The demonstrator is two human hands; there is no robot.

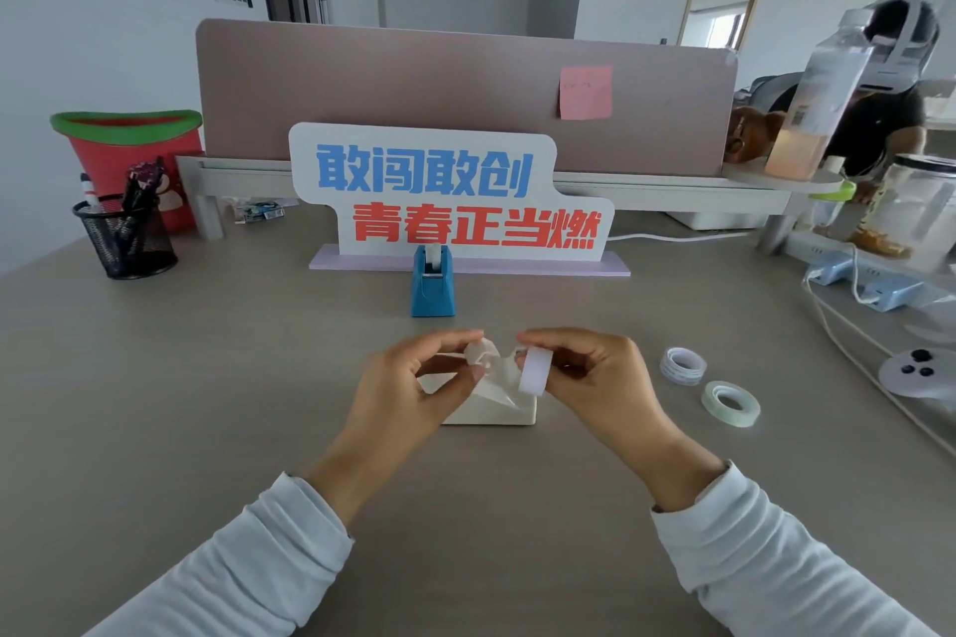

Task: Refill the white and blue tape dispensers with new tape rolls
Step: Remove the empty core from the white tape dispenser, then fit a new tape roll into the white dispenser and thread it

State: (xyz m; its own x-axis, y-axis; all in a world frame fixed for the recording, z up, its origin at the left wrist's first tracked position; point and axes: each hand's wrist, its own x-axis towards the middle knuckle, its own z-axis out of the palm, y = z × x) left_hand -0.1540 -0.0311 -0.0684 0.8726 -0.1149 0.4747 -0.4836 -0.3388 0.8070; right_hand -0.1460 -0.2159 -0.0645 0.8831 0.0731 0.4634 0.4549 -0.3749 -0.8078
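The white tape dispenser (496, 404) sits on the desk in front of me, partly hidden by my hands. My left hand (414, 383) pinches a small whitish translucent spool core (481, 354) just above it. My right hand (595, 378) holds a white tape roll (535, 370) upright beside that core. The blue tape dispenser (433, 282) stands farther back with a roll in it. Two spare rolls lie to the right: a white ring with dark print (683, 366) and a clear greenish roll (730, 402).
A big slogan sign (450, 191) stands behind the blue dispenser. At left are a mesh pen cup (124, 235) and a red bin (129, 155). Cables, chargers (853, 282), a jar and a white controller (915, 370) crowd the right side. A person sits beyond the divider.
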